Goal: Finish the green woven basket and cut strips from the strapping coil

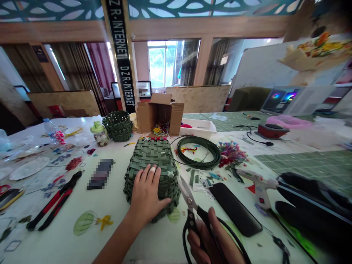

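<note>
A green woven basket (154, 157) lies upside down on the white table in front of me. My left hand (147, 194) rests flat on its near side, fingers stretched out, one finger wearing a plaster. My right hand (213, 240) is closed round the black handles of a pair of scissors (189, 205), whose blades stand slightly apart and point towards the basket's right edge. A black phone (235, 209) lies just right of the scissors.
A coil of green strip (198, 151), a white glue gun (257, 183), an open cardboard box (161, 112), a stack of green baskets (118, 125), red-handled pliers (53, 205) and a white tray (199, 127) lie around. Green cutting mats (308, 165) are to the right.
</note>
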A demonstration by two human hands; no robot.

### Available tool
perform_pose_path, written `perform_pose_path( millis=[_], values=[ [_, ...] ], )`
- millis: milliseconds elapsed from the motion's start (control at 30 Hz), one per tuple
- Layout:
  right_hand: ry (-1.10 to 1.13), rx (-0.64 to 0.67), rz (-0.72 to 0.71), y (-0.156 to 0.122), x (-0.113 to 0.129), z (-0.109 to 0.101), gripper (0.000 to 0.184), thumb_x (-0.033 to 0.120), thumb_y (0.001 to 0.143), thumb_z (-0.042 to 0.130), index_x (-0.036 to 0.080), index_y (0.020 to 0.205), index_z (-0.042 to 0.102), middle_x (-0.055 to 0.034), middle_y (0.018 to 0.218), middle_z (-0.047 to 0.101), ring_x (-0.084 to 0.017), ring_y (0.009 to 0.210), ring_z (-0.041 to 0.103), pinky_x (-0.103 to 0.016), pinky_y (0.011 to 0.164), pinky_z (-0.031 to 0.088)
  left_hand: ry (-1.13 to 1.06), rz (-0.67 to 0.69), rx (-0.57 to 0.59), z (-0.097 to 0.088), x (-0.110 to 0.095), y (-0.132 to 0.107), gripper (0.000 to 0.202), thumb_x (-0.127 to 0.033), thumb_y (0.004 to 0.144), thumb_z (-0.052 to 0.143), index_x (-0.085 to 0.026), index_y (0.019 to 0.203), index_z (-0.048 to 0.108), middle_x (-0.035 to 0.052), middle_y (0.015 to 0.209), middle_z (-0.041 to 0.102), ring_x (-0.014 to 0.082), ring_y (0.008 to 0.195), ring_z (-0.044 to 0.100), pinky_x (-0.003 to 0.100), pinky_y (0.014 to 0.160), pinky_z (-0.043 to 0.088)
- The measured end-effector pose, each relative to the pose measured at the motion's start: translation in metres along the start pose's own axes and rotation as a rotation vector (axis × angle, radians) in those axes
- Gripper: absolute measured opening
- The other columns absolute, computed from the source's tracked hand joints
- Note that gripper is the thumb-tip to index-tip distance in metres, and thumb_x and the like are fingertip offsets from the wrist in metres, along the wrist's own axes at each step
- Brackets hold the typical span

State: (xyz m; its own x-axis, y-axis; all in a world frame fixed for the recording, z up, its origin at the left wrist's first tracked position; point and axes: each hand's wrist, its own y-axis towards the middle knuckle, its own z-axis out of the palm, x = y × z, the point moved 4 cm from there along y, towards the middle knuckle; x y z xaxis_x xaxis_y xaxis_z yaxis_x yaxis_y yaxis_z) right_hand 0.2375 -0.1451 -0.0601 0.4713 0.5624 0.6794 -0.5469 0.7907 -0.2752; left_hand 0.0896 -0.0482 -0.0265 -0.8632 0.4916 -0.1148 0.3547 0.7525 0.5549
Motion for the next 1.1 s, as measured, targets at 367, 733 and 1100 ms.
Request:
perform_pose_path(
  millis=[367, 733, 1100],
  values=[
    [-0.089, -0.113, -0.009, 0.01, 0.018, -0.006, 0.058, 0.072, 0.081, 0.029, 0.018, 0.066, 0.045, 0.0067, 0.044, 0.039, -0.005, 0.028, 0.033, -0.014, 0.028, 0.034, 0.116, -0.175, -0.163, 0.02, 0.014, 0.033, 0.07, -0.043, 0.07, 0.065, -0.008, 0.128, 0.047, 0.0184, 0.13, 0.05, 0.0356, 0.123, 0.037, 0.049, 0.101, 0.023],
    [-0.273, -0.141, 0.059, 0.012, 0.022, -0.003, 0.063, 0.076, 0.074, 0.038, 0.015, 0.064, 0.051, 0.0058, 0.042, 0.041, -0.003, 0.026, 0.036, -0.011, 0.025, 0.031, 0.093, -0.146, -0.328, 0.02, -0.001, -0.003, 0.068, -0.043, 0.082, 0.052, -0.012, 0.139, 0.033, 0.0172, 0.135, 0.046, 0.0354, 0.127, 0.035, 0.051, 0.101, 0.021],
    [-0.25, -0.197, 0.141, 0.011, 0.036, -0.001, 0.063, 0.074, 0.078, 0.033, 0.015, 0.063, 0.05, 0.0061, 0.041, 0.039, -0.003, 0.027, 0.032, -0.011, 0.026, 0.027, 0.099, -0.14, -0.375, 0.024, -0.014, -0.012, 0.063, -0.042, 0.085, 0.048, -0.015, 0.14, 0.031, 0.0169, 0.133, 0.048, 0.0337, 0.128, 0.036, 0.05, 0.102, 0.024]
  ],
)
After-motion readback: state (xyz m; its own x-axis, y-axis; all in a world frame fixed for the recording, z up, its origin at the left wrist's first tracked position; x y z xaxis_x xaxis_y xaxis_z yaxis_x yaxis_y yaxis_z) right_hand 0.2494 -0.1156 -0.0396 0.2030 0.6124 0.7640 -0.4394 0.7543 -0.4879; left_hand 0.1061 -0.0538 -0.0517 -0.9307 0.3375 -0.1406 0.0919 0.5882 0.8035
